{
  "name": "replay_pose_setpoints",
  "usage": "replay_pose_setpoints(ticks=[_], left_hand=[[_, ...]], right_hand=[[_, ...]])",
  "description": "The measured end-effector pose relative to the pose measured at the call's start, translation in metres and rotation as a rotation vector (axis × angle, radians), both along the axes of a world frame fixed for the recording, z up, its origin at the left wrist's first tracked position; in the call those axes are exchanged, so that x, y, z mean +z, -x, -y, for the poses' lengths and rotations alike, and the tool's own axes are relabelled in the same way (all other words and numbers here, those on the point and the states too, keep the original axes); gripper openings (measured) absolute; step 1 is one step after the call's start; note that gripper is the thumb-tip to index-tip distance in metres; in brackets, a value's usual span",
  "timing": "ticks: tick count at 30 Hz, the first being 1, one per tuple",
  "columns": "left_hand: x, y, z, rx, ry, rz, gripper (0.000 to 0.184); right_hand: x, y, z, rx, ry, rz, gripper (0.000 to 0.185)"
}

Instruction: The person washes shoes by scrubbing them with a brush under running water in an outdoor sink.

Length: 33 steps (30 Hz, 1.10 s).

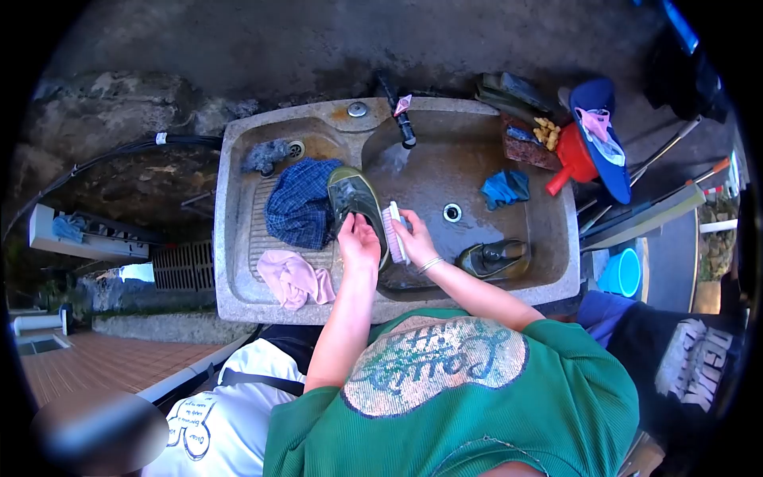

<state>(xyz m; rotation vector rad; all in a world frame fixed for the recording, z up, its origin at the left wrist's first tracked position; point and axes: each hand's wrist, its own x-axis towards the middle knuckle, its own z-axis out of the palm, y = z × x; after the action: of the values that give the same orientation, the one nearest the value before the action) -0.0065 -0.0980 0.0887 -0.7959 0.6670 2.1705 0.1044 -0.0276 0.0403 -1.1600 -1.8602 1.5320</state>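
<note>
A dark green shoe with a pale sole edge lies over the divider of the stone sink, toe toward the tap. My left hand is closed on its near part, palm partly turned up. My right hand grips a scrubbing brush with pinkish bristles, which face the shoe's right side. Another dark shoe rests in the right basin. Water runs from the black tap into that basin. Beside the held shoe, on the ribbed left part, is a blue checked cloth.
A pink cloth lies at the sink's near left. A blue cloth sits in the right basin. Ginger, a red scoop and a blue cap are at the right. People in white and black clothing stand on either side.
</note>
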Motion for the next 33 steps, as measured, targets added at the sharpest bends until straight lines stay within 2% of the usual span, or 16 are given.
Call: replay_pose_setpoints(ticks=[2, 4, 6, 9, 14, 16, 18, 20, 21, 22, 24, 26, 28, 30, 32, 33], left_hand=[[-0.001, 0.002, -0.005, -0.016, 0.081, 0.035, 0.008], [-0.002, 0.002, -0.010, -0.164, 0.347, -0.038, 0.008], [-0.016, 0.009, -0.014, -0.190, 0.362, 0.016, 0.012], [-0.030, 0.003, -0.019, -0.065, 0.131, -0.213, 0.025], [-0.013, 0.009, -0.024, -0.051, 0.113, -0.188, 0.026], [-0.016, 0.017, -0.020, -0.224, 0.143, -0.324, 0.028], [-0.025, 0.025, -0.019, -0.247, 0.132, -0.367, 0.028], [-0.024, 0.034, -0.021, -0.308, -0.120, -0.237, 0.030], [-0.004, 0.034, -0.017, -0.407, -0.164, -0.194, 0.034], [-0.016, 0.038, -0.019, -0.462, -0.188, -0.141, 0.035], [-0.038, 0.035, -0.029, -0.427, -0.087, -0.239, 0.034], [-0.056, 0.033, -0.030, -0.469, -0.071, -0.211, 0.032], [-0.051, 0.030, -0.031, -0.447, -0.058, -0.247, 0.031], [-0.059, 0.036, -0.026, -0.411, -0.206, -0.219, 0.036], [-0.067, 0.051, -0.016, -0.516, -0.589, -0.229, 0.048], [-0.062, 0.051, -0.012, -0.572, -0.613, -0.183, 0.055]], right_hand=[[0.010, -0.002, 0.002, 0.031, -0.068, 0.035, 0.037], [0.011, -0.004, -0.002, 0.049, -0.065, 0.041, 0.036], [0.015, -0.005, -0.004, 0.075, -0.058, 0.049, 0.035], [0.025, -0.005, -0.006, -0.002, -0.252, -0.043, 0.031], [0.033, 0.018, -0.011, 0.070, -0.382, -0.138, 0.035], [0.032, 0.026, -0.009, 0.068, -0.358, -0.108, 0.035], [0.037, 0.027, 0.001, 0.071, -0.347, -0.102, 0.035], [0.044, 0.028, 0.016, 0.117, -0.462, -0.176, 0.037], [0.050, 0.027, 0.022, 0.126, -0.516, -0.125, 0.036], [0.048, 0.031, 0.019, 0.134, -0.505, -0.120, 0.036], [0.041, 0.053, -0.010, 0.107, -0.833, 0.009, 0.034], [0.021, 0.087, -0.047, -0.164, -0.723, 0.108, 0.033], [0.008, 0.100, -0.070, -0.227, -0.583, 0.190, 0.033], [0.030, 0.078, -0.040, 0.039, -0.814, 0.062, 0.035], [0.046, 0.055, 0.006, 0.307, -0.794, 0.086, 0.035], [0.046, 0.062, 0.000, 0.313, -0.800, 0.084, 0.035]])
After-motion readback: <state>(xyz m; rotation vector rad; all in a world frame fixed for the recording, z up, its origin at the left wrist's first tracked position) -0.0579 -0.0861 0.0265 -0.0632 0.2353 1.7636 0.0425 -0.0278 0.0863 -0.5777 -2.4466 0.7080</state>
